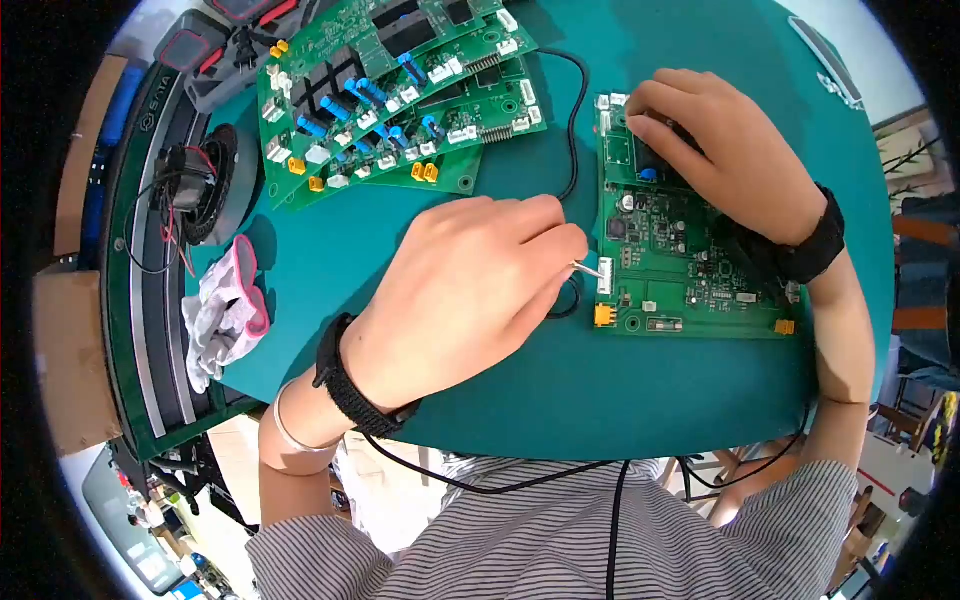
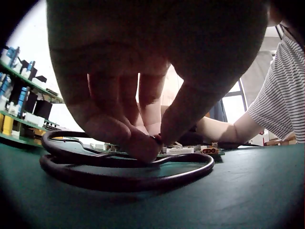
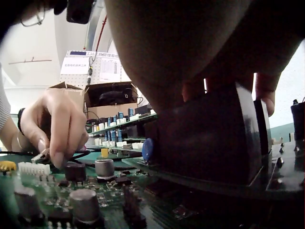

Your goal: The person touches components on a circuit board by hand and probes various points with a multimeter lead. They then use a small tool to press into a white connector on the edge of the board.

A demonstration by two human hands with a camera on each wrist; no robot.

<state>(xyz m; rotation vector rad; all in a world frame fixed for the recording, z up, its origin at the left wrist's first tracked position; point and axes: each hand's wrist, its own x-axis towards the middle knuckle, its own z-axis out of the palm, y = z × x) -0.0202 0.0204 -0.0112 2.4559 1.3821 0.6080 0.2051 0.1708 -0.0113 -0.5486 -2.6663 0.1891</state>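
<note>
A green circuit board (image 1: 720, 313) lies on the table at the right. Beside its left edge, my left hand (image 1: 470, 280) pinches a thin silvery piece (image 1: 588, 269) between thumb and forefinger. That piece points at a white multi-pin connector (image 1: 605, 276) on the board's edge; its exact kind I cannot tell. A black cable (image 2: 190, 167) loops on the table beneath the left hand. My right hand (image 1: 725, 140) grips a black block component (image 3: 205, 138) at the board's far end, its fingers reaching around the block. A blue disc component (image 3: 148, 149) sits beside that block.
More green circuit boards (image 1: 440, 180) are stacked at the back left. A white glove with pink trim (image 1: 232, 310), a coil with wires (image 1: 205, 195) and a black toolbox edge (image 1: 140, 250) are at the left. The cable (image 1: 575, 120) runs behind the left hand.
</note>
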